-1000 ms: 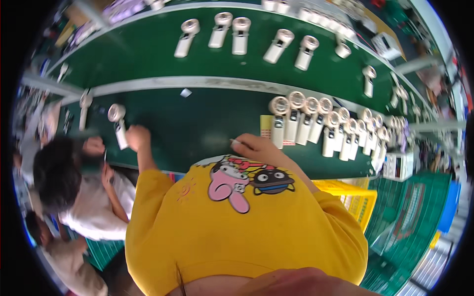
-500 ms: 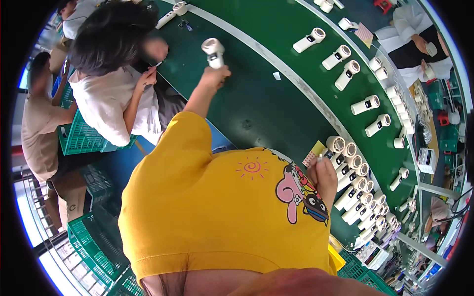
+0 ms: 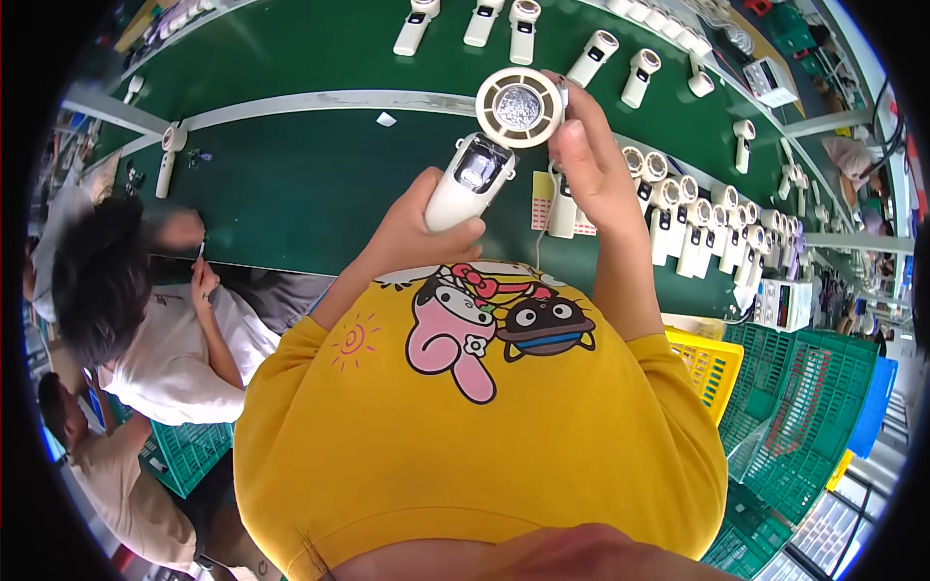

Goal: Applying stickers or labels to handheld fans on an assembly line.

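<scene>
My left hand (image 3: 426,218) is closed around the handle of a cream handheld fan (image 3: 470,184), tilted in front of my chest. The fan has a dark glossy display and a round slotted head with a silvery centre. Close against the right side of that head is my right hand (image 3: 596,165), thumb and forefinger pinched. A thin white cable (image 3: 541,232) hangs down from its fingers; the cable's end is mostly hidden by them. Behind the cable, another fan (image 3: 562,208) lies by a yellow sheet with red print (image 3: 540,198).
Several cream fans (image 3: 697,228) stand in rows to the right. More lie on the green belt (image 3: 329,58) beyond a pale rail (image 3: 339,101). One fan (image 3: 167,160) is at the far left of the green table. A co-worker in white (image 3: 184,339) sits at left; yellow crate (image 3: 712,373) at right.
My left hand has brought the fan from the far left to in front of my chest. My right hand has risen to the fan's head. The view has turned rightward.
</scene>
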`<state>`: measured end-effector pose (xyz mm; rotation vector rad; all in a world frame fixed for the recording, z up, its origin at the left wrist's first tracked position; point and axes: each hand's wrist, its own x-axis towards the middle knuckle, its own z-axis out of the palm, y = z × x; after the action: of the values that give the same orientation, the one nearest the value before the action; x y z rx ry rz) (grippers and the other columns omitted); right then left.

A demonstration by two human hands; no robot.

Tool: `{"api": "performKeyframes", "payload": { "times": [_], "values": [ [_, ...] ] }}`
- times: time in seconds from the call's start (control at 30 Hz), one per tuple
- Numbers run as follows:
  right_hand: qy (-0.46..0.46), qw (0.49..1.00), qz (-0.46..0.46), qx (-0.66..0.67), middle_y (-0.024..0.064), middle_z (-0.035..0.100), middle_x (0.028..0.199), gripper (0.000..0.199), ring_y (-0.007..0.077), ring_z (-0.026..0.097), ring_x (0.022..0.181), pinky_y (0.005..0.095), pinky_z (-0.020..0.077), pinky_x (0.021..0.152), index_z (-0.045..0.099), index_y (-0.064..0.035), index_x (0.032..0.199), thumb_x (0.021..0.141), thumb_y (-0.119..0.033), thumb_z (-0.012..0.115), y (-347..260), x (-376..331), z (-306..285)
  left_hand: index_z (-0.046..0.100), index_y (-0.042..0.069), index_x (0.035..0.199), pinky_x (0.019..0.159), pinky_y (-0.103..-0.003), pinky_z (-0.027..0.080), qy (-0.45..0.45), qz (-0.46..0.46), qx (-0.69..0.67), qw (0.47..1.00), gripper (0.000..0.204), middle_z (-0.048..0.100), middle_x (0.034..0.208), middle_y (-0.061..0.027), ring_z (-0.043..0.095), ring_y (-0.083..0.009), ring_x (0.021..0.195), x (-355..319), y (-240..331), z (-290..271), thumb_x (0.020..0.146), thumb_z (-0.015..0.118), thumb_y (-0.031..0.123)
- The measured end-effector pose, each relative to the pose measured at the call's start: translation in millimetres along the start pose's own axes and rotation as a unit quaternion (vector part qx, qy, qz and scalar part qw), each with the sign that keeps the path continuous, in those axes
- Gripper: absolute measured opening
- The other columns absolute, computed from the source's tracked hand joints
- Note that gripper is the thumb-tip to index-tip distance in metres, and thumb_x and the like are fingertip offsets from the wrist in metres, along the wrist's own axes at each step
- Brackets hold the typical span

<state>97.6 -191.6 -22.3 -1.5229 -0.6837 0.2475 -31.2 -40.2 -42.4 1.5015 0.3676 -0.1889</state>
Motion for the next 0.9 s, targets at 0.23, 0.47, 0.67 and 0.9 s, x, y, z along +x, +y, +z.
{"api": "performKeyframes", "payload": {
  "times": [0.23, 0.47, 0.67, 0.9],
  "values": [
    [0.074, 0.952, 0.115, 0.275, 0.0123, 0.057, 0.101, 0.039, 0.0153, 0.054, 0.089, 0.0226, 0.0427, 0.074, 0.046, 0.0027, 0.115, 0.090, -0.028, 0.046, 2, -13, -1, 0.045, 0.000, 0.097, 0.061, -0.026, 0.046, 0.003, 0.159, 0.276, 0.948, 0.044, 0.056, 0.082, -0.0110, 0.057, -0.0169, 0.067, 7, 9, -2, 0.066, 0.068, 0.019],
    [-0.077, 0.826, 0.108, 0.547, 0.0124, 0.056, 0.102, 0.036, 0.0151, 0.054, 0.091, 0.0226, 0.0438, 0.076, 0.045, 0.0025, 0.116, 0.089, -0.021, 0.048, 13, -25, -16, 0.044, -0.001, 0.103, 0.058, -0.028, 0.046, -0.085, 0.086, 0.136, 0.983, 0.046, 0.056, 0.081, -0.0109, 0.055, -0.0182, 0.063, 14, 7, 11, 0.068, 0.066, 0.021],
    [-0.040, 0.987, -0.012, 0.157, 0.0120, 0.052, 0.103, 0.038, 0.0133, 0.051, 0.083, 0.0224, 0.0417, 0.072, 0.041, 0.0016, 0.119, 0.086, -0.012, 0.055, 7, -20, -7, 0.035, 0.004, 0.120, 0.053, -0.027, 0.043, -0.214, 0.021, -0.168, 0.962, 0.048, 0.055, 0.083, -0.0123, 0.053, -0.0167, 0.061, 20, -4, 5, 0.077, 0.052, 0.016],
    [-0.105, 0.989, 0.051, 0.091, 0.0065, 0.055, 0.096, 0.031, 0.0120, 0.050, 0.081, 0.0226, 0.0401, 0.070, 0.048, -0.0022, 0.114, 0.088, -0.019, 0.050, -2, -29, -2, 0.026, -0.010, 0.120, 0.065, -0.030, 0.039, -0.023, 0.397, -0.296, 0.868, 0.047, 0.045, 0.099, -0.0166, 0.046, -0.0181, 0.075, -19, 38, -107, 0.089, 0.036, 0.024]
  ]
}}
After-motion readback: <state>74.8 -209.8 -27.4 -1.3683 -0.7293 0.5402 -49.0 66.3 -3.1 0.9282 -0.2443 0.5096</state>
